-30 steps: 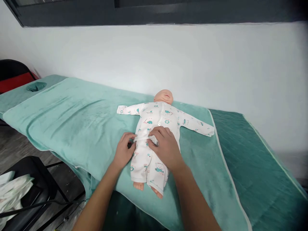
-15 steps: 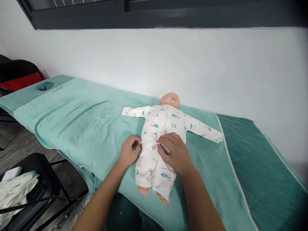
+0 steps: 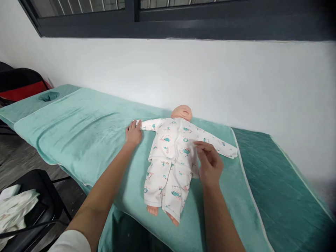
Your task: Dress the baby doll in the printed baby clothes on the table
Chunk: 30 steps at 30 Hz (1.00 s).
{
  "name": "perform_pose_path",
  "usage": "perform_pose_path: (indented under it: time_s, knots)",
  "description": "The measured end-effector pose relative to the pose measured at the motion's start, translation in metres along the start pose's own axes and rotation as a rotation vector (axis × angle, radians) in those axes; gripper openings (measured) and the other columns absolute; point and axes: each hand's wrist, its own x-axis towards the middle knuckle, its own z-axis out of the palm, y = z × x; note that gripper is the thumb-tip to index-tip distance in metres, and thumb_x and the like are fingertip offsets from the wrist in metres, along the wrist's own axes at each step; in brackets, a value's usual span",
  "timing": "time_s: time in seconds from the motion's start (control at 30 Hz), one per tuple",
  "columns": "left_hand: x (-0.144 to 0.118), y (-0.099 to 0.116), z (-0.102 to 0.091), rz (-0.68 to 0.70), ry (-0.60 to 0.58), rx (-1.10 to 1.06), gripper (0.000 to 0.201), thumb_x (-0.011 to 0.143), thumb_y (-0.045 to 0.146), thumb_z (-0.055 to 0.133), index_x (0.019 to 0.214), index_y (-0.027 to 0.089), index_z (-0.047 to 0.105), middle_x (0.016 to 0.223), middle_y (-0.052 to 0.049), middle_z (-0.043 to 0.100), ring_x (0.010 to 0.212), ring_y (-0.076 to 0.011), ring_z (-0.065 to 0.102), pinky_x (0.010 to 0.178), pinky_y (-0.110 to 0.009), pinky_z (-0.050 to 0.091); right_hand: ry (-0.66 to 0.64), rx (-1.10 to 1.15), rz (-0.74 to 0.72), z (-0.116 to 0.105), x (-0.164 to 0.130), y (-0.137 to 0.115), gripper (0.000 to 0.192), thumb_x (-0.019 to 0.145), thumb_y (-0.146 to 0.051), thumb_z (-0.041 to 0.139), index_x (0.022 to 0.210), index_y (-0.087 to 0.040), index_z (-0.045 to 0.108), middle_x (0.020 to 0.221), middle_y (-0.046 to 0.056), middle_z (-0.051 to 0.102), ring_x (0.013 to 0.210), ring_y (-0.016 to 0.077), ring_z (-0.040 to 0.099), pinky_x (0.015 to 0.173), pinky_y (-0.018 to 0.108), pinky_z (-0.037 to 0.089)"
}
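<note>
A baby doll (image 3: 182, 112) lies on its back, dressed in a white printed shirt (image 3: 168, 138) and matching pants (image 3: 154, 178). The shirt hem lies over the waist of the pants, and the bare feet stick out below. My left hand (image 3: 133, 134) is at the end of the sleeve on the left, its fingers closed over the cuff (image 3: 143, 125). Over the right side of the shirt hovers my right hand (image 3: 210, 164), thumb and forefinger bent toward each other with a small gap and no visible object between them.
The doll rests on a bed with a light green cover (image 3: 86, 133), against a white wall (image 3: 236, 80). A darker green cover (image 3: 262, 168) shows at the right. At lower left, a black chair (image 3: 49, 199) bears crumpled cloth (image 3: 18, 210) and a white item (image 3: 9, 191).
Both hands have let go of the waist area. My left hand has moved up to the sleeve on the left, and my right hand has shifted right. The shirt hem now lies down over the pants.
</note>
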Motion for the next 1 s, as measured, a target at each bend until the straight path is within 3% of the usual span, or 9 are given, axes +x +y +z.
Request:
perform_pose_path:
  time_s: [0.1,0.27,0.4,0.53,0.67,0.77,0.9,1.0]
  knots:
    - [0.013,-0.006,0.001,0.011,-0.04,0.038,0.06,0.096,0.016,0.032,0.156,0.016,0.032,0.163,-0.015,0.032,0.152,-0.0272,0.027,0.122,-0.052,0.025,0.11,-0.175,0.002,-0.01,0.009,0.023,0.014,0.091,-0.031,0.059,0.101,-0.022,0.063,0.121,0.011,0.066,0.117,0.0262,0.061,0.103,0.049,0.046]
    - [0.023,-0.015,0.001,-0.03,-0.023,0.045,0.062,0.093,0.006,0.026,0.154,0.008,0.035,0.161,-0.015,0.037,0.15,-0.0236,0.033,0.123,-0.046,0.025,-0.007,-0.687,-0.114,-0.053,0.025,0.071,0.042,0.089,-0.036,0.057,0.126,-0.016,0.058,0.142,0.019,0.055,0.138,0.0314,0.047,0.115,0.056,0.034]
    - [0.019,-0.016,0.0,-0.086,0.036,0.046,0.061,0.092,0.006,0.026,0.15,0.009,0.042,0.159,-0.015,0.039,0.149,-0.0238,0.036,0.122,-0.046,0.027,-0.098,-0.891,0.06,-0.08,0.028,0.098,0.06,0.088,-0.041,0.052,0.139,-0.009,0.05,0.15,0.026,0.046,0.143,0.0364,0.039,0.116,0.059,0.033]
    - [0.009,-0.012,-0.003,-0.142,0.058,0.079,0.059,0.092,0.007,0.028,0.146,0.012,0.049,0.159,-0.013,0.04,0.148,-0.0266,0.036,0.121,-0.049,0.027,-0.102,-0.982,0.212,-0.081,0.016,0.103,0.067,0.086,-0.041,0.051,0.144,-0.007,0.046,0.152,0.026,0.044,0.144,0.0387,0.038,0.116,0.06,0.032]
    - [-0.005,-0.006,-0.01,-0.179,0.064,0.069,0.058,0.09,0.008,0.034,0.145,0.011,0.05,0.16,-0.015,0.037,0.149,-0.0307,0.033,0.121,-0.051,0.027,-0.063,-0.933,0.222,-0.073,-0.001,0.088,0.064,0.087,-0.042,0.05,0.142,-0.009,0.048,0.153,0.024,0.043,0.145,0.0377,0.036,0.116,0.059,0.032]
    - [-0.032,-0.001,-0.015,-0.14,0.117,-0.043,0.056,0.089,0.009,0.039,0.144,0.013,0.049,0.16,-0.017,0.037,0.149,-0.0314,0.032,0.12,-0.051,0.03,-0.055,-0.798,0.174,-0.068,-0.021,0.063,0.059,0.09,-0.045,0.05,0.138,-0.012,0.052,0.15,0.023,0.046,0.144,0.0346,0.039,0.117,0.057,0.033]
    - [-0.104,0.01,-0.023,0.006,0.165,-0.334,0.045,0.092,0.013,0.044,0.135,0.015,0.057,0.15,-0.016,0.049,0.142,-0.0278,0.043,0.119,-0.049,0.035,-0.079,-0.596,0.086,-0.06,-0.074,0.01,0.045,0.094,-0.041,0.055,0.133,-0.018,0.054,0.145,0.018,0.051,0.137,0.0303,0.047,0.113,0.056,0.039]
    - [-0.175,0.019,-0.032,0.085,0.105,-0.539,0.037,0.095,0.02,0.046,0.129,0.02,0.06,0.143,-0.011,0.056,0.135,-0.0259,0.05,0.116,-0.051,0.039,-0.189,-0.466,0.052,-0.053,-0.126,-0.03,0.039,0.093,-0.032,0.059,0.131,-0.023,0.054,0.143,0.015,0.054,0.132,0.0301,0.052,0.107,0.058,0.045]
